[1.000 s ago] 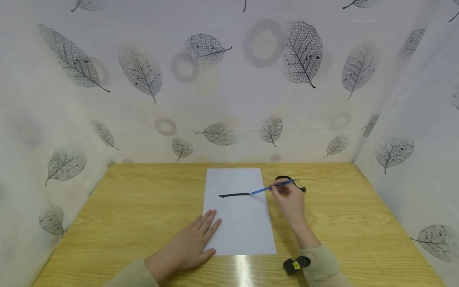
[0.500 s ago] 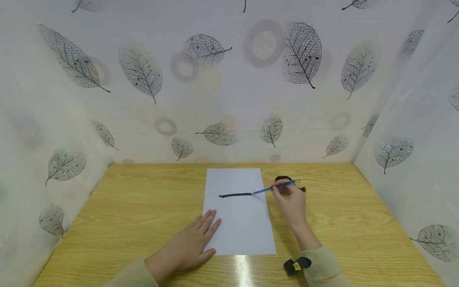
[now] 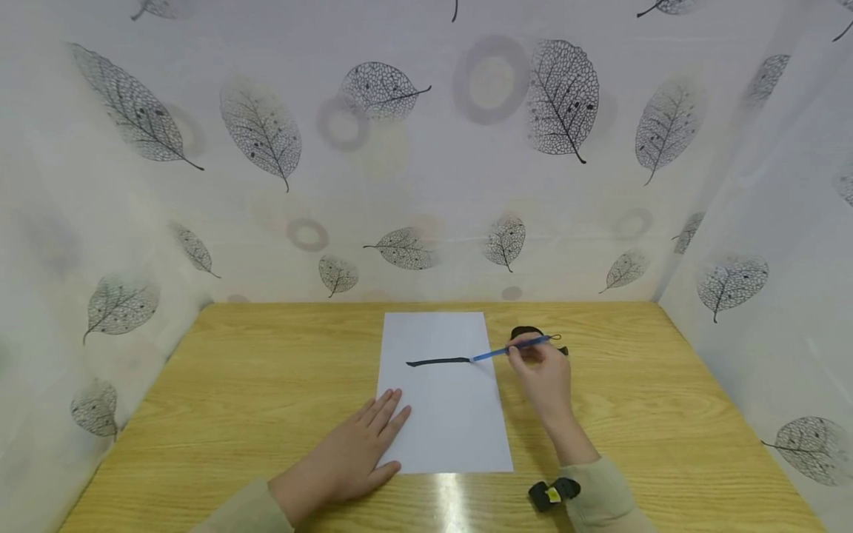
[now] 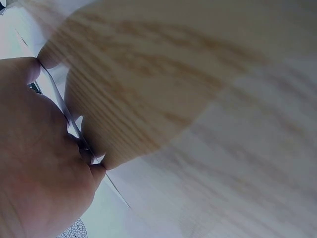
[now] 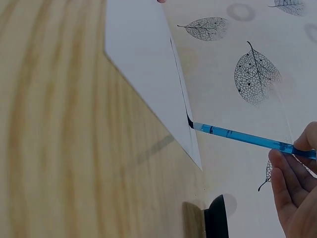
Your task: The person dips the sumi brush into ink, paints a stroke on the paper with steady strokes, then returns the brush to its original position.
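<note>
Pinching a blue brush [image 3: 496, 352] between thumb and fingertips, the right hand [image 3: 545, 381] is just right of a white sheet of paper [image 3: 446, 426]. The right wrist view shows dark bristles [image 5: 190, 122] bent against the sheet, too small to make out from the head; only the head view shows the brush's tail loop [image 3: 560, 337]. Spread on the sheet's near left edge, the left hand [image 3: 349, 455] keeps its fingers straight, thumb apart; its own wrist view shows its underside.

Beneath the sheet is a glossy yellow wood-grain table [image 3: 280, 363]; beyond it, pale leaf-printed sheeting [image 3: 440, 178]. A black object [image 3: 525, 330] sits right of the sheet, partly hidden by the right hand.

The brush's long axis slants across the sheet's right edge, bristle end pointing left to the end of a black stroke [image 3: 436, 362], tail raised right of the sheet.
</note>
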Tool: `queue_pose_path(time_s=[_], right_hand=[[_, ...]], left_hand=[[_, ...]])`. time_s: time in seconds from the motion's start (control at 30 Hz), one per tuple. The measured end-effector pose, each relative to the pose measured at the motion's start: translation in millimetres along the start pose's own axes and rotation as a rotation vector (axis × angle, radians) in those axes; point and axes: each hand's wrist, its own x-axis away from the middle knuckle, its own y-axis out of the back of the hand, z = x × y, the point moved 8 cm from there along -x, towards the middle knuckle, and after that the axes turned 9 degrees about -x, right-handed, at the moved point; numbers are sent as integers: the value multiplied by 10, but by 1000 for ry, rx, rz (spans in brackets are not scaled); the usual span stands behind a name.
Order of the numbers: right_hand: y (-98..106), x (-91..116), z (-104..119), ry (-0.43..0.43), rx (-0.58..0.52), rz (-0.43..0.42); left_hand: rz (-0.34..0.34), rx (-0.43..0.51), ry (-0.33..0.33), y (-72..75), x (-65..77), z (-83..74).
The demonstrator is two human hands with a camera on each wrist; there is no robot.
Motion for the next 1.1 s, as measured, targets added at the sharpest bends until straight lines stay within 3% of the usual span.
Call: queue_pose_path(time_s=[0.77, 1.1], right_hand=[[12, 2, -9, 14, -18, -4], [31, 24, 46, 40, -110, -52]], left_hand=[[40, 22, 17, -29, -9, 8], [-14, 43, -3, -44, -6, 11]])
